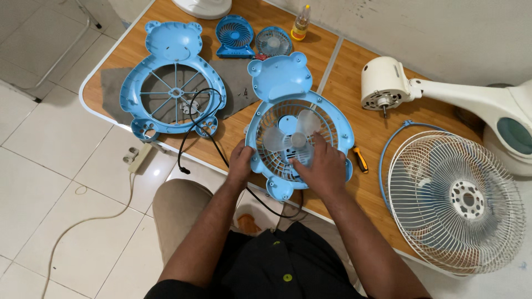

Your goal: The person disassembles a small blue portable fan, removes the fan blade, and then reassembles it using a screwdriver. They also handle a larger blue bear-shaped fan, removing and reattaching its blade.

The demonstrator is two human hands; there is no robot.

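Light-blue plastic bear-shaped fan housing with translucent blades lies flat near the wooden table's front edge. Left hand clasps the rim at about 8 o'clock, fingers curled closed on it. Right hand lies over the grille at about 5 o'clock of the hub, fingers spread flat, gripping nothing I can tell.

Risk: the housing overhangs the edge; downward pressure could tip it. The black cable below could snag a wrist.
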